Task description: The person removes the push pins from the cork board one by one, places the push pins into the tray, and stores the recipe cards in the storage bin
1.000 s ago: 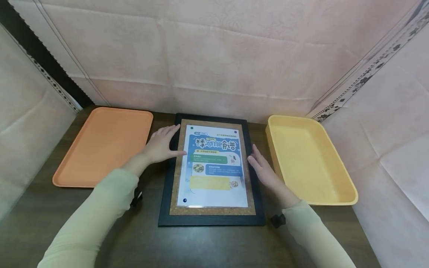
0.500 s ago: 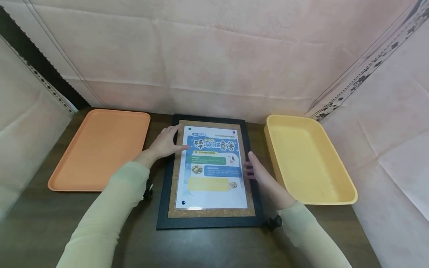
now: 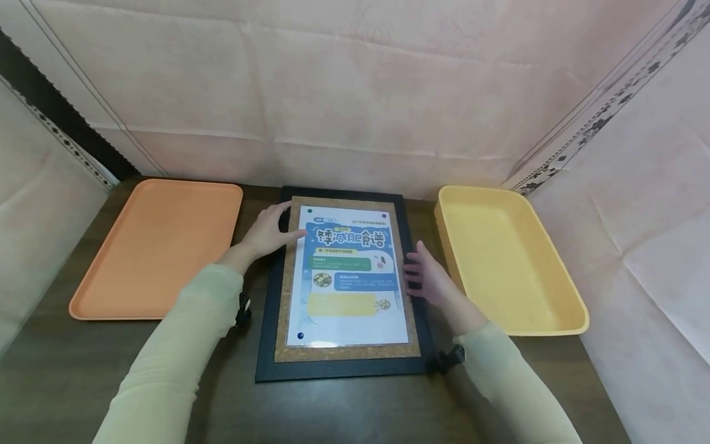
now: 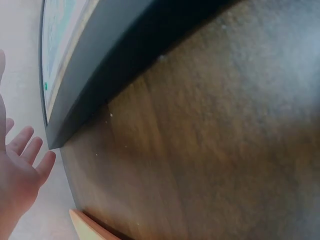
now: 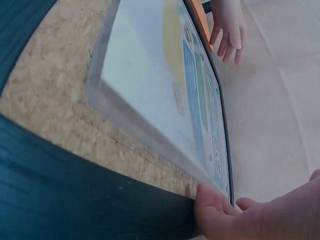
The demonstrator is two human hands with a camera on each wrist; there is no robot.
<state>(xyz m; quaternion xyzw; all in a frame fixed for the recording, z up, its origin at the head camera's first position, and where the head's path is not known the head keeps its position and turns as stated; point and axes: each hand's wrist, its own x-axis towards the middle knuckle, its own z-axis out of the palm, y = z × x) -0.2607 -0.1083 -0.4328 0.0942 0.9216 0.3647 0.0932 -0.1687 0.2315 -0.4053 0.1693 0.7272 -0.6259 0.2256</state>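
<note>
Now shifted inward over the black-framed corkboard, the right hand has fingers spread; the left hand holds thumb and fingers wide apart; between their fingertips lies the recipe poster.

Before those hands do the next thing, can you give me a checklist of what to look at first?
1. Poster pinned along the top: ok, green pin at left, purplish pin at right.
2. Poster pinned bottom left: ok, dark blue pin there.
3. Poster pinned bottom right: not ok, no pin shows.
4. Left hand touching the poster: cannot tell from these views.
5. Right hand near the poster's right side: ok.
6. Trays apart from the black frame: ok, orange tray left, yellow tray right.
</note>
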